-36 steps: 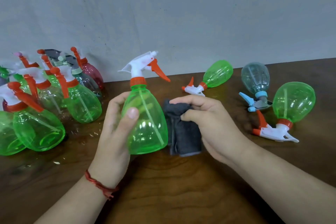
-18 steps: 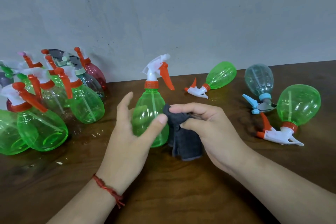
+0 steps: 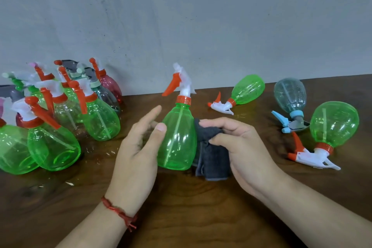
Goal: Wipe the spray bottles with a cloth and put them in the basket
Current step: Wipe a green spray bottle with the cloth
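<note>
Your left hand (image 3: 136, 153) cups green spray bottle (image 3: 178, 137) upright on table (image 3: 181, 217) — thumb on front, fingers spread loose behind. Right hand (image 3: 239, 147) pinches dark cloth (image 3: 211, 153) against bottle's far side. Looks empty, light, slick plastic — grip belly, not trigger.

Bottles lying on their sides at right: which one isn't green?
The clear grey-blue bottle with the light blue trigger, between the two green ones. Both of those have orange-and-white trigger heads.
</note>
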`<state>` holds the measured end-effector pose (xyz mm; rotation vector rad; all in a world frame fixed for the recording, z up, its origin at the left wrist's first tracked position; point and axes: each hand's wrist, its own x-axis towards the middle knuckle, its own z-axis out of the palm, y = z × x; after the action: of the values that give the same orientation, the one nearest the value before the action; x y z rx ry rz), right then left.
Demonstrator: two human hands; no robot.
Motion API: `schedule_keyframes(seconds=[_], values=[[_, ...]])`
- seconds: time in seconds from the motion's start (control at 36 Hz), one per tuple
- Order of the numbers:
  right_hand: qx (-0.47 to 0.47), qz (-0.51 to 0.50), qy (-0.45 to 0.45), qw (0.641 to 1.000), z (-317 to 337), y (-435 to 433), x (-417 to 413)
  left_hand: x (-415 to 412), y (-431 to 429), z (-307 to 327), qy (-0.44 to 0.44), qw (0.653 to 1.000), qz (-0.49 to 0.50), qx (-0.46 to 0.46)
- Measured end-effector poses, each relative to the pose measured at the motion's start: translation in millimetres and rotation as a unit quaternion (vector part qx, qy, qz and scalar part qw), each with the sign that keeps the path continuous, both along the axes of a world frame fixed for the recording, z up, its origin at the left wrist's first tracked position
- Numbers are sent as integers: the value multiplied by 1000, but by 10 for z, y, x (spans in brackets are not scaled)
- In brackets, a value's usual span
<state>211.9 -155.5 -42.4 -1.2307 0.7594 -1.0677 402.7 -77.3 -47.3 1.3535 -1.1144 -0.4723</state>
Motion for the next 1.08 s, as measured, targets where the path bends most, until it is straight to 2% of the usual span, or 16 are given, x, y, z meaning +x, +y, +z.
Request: schedule_keyframes(seconds=[0.14,0.28,0.36,0.42,0.5,0.61,0.67,0.75,0.81,0.86,0.97,1.08], values=[[-35,13,31,999,51,43,15,-99,34,4,46,998,-38,15],[-80,17,41,996,84,65,3,-139,79,51,-7,999,-38,5],[-187,-78,7,979,141,-6,-43,-133,111,76,-57,998,-32,0],[-306,-150,20,940,195,-67,-110,-151,133,78,-128,992,-20,8],[-455,-208,110,859,246,-148,-221,-180,157,81,-222,975,-2,23],[-574,-201,242,756,190,-184,-200,-230,175,61,-328,943,31,49],[-590,-188,294,728,146,-178,-157,-250,162,65,-379,922,46,65],[-548,-158,306,762,123,-103,-74,-245,115,54,-420,902,40,91],[-537,-123,302,778,114,-63,-43,-228,97,31,-420,901,41,102],[-541,-120,308,773,124,-86,-67,-219,106,30,-412,905,42,100],[-537,-183,311,763,142,-169,-147,-285,126,71,-367,927,30,70],[-568,-127,324,746,144,-133,-110,-341,129,46,-310,949,-2,52]])
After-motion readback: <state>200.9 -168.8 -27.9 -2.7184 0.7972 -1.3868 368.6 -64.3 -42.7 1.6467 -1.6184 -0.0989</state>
